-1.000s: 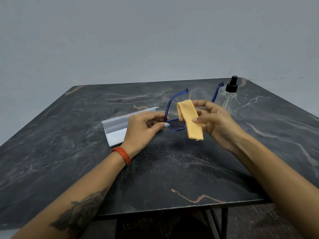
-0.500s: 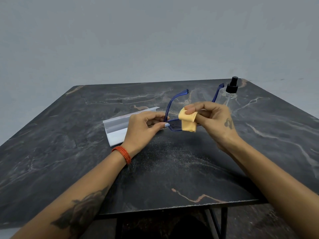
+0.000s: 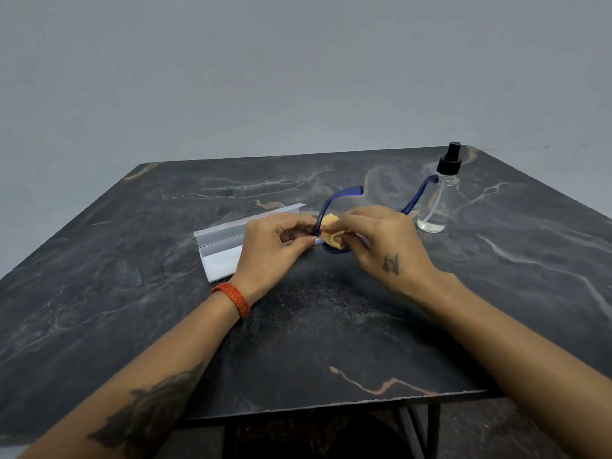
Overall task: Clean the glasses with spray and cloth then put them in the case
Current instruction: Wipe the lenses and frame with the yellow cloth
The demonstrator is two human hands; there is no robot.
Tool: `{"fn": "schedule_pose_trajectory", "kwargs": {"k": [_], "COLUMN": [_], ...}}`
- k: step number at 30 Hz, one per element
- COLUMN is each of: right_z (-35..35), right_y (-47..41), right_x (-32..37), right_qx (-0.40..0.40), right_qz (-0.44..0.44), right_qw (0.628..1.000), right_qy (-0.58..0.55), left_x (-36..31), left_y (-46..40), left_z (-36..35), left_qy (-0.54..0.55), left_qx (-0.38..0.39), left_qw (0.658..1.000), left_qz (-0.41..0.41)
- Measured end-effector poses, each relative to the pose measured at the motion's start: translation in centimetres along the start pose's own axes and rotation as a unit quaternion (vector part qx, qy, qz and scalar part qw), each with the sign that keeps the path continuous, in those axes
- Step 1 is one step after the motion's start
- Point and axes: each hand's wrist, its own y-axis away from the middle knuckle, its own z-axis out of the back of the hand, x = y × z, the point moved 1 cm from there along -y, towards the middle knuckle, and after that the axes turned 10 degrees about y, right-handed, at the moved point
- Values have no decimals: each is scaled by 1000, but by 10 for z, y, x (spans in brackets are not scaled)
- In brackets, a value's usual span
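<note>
Blue-framed glasses (image 3: pixel 332 202) are held above the middle of the dark marble table (image 3: pixel 132 260), temples pointing away from me. My left hand (image 3: pixel 273 246) pinches the frame's left corner. My right hand (image 3: pixel 381 243) pinches a folded yellow cloth (image 3: pixel 331 231) against the left lens, covering most of the cloth and the frame's front. A white case (image 3: pixel 222 243) lies open on the table behind my left hand. A clear spray bottle (image 3: pixel 437 200) with a black nozzle stands upright to the right.
The table's near edge (image 3: pixel 331 405) runs across the lower part of the view, with dark metal legs (image 3: pixel 427 432) below it. A plain grey wall (image 3: pixel 298 77) rises behind the far edge. Fine speckles lie on the tabletop in front of my hands.
My right hand has turned palm down and bunched the cloth, which hung long before, against the left lens. My left hand and the glasses have stayed in place.
</note>
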Motion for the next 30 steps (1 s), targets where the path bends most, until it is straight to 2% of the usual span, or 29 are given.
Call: {"fn": "schedule_pose_trajectory", "kwargs": {"k": [7, 12, 16, 21, 27, 30], "right_z": [3, 2, -5, -9, -6, -3], "right_y": [6, 5, 7, 7, 9, 8], "right_x": [3, 8, 10, 4, 6, 8], "right_qx": [50, 22, 14, 60, 21, 8], "right_qz": [16, -26, -4, 9, 68, 102], "right_qw": [999, 999, 999, 998, 997, 994], "right_qy": [-7, 36, 38, 33, 27, 48], "left_x": [3, 3, 3, 4, 0, 1], "left_y": [5, 6, 5, 5, 6, 6], "left_z": [2, 1, 3, 4, 4, 4], "left_qy": [-26, -15, 19, 24, 79, 74], "left_qx": [15, 43, 31, 20, 36, 51], "left_qw": [1000, 999, 999, 998, 992, 992], "left_qz": [-10, 4, 33, 55, 93, 86]}}
